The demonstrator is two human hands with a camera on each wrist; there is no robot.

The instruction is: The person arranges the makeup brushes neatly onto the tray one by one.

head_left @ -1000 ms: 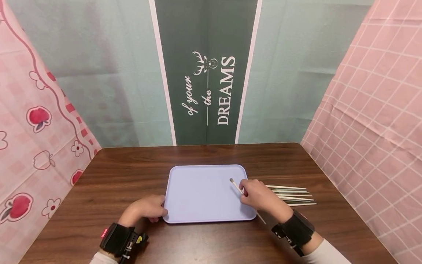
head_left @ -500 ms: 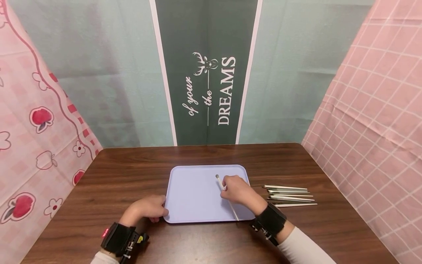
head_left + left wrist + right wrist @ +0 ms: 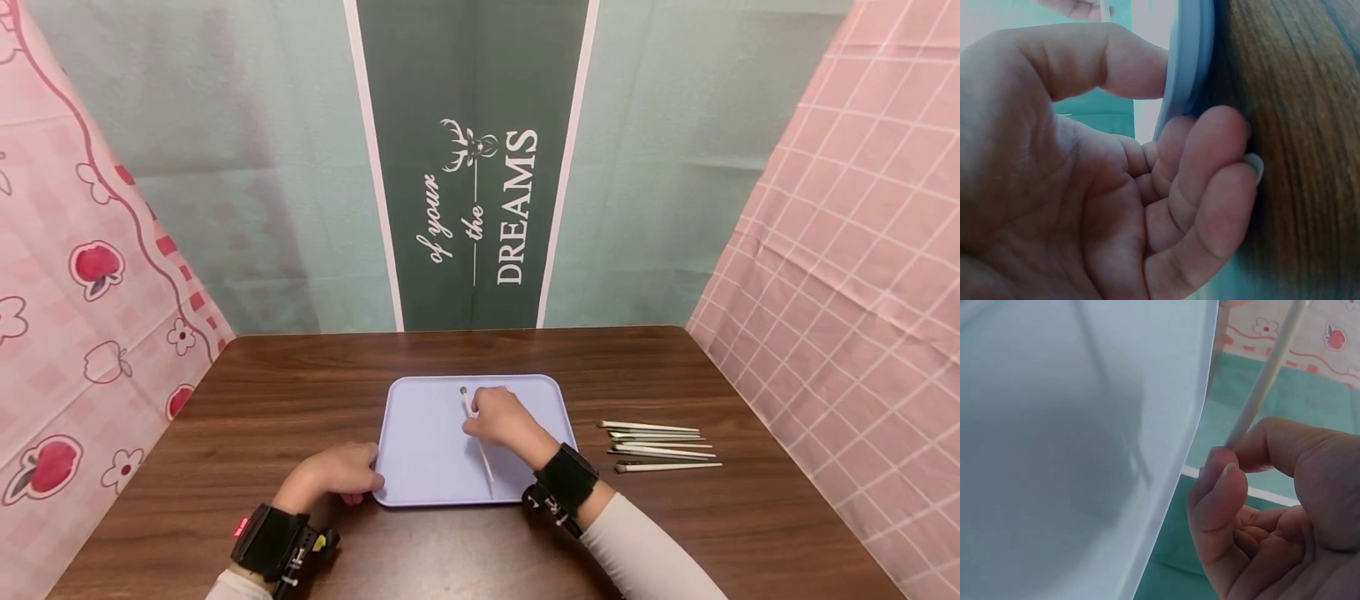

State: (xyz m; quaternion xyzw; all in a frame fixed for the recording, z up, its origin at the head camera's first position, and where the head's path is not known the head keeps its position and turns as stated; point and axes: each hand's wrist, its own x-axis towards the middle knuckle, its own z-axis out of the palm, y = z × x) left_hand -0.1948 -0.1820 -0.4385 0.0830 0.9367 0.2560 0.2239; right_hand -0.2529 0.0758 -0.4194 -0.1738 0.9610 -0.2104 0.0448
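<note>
Tabletop (image 3: 300, 375) carries the lilac tray (image 3: 423, 437) midway between its side edges, loose brushes (image 3: 663, 452) nearer the right edge, my left hand (image 3: 341, 469) gripping the tray's near-left corner, and my right hand (image 3: 504, 415), now farther left above the tray, pinching one brush (image 3: 1265, 376), likely mid-transfer.

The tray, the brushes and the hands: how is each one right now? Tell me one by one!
Tray: lying flat on the table.
Held brush: off the table, slanting over the tray.
Loose brushes: lying in a bunch on the table, to the right of the tray.
Left hand: holding the tray at its left edge.
Right hand: pinching the held brush.
</note>
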